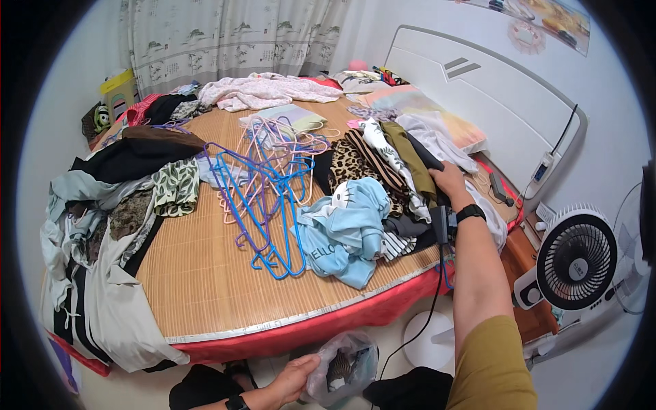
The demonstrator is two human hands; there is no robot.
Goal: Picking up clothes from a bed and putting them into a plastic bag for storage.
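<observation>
My left hand [293, 378] pinches the rim of a translucent plastic bag [328, 393] at the bedside, close to my knees. Inside the bag are a striped item [340, 365] and something white and crumpled. My right hand [450, 180] reaches onto the bed and holds the edge of a dark garment [424, 151]; some of its fingers are hidden. Left of that garment lie an olive garment [405, 148], a white leaf-print one [385, 148], a striped one [363, 146] and a leopard-print one [348, 161]. A light-blue top [346, 230] lies crumpled in front of them.
Tangled plastic hangers [266, 184] lie mid-bed on the bamboo mat [205, 287]. Clothes [113, 256] heap along the left side. A fan [576, 264] stands right of my right arm. A black cable [434, 307] hangs from a grey box [438, 224] near my wrist.
</observation>
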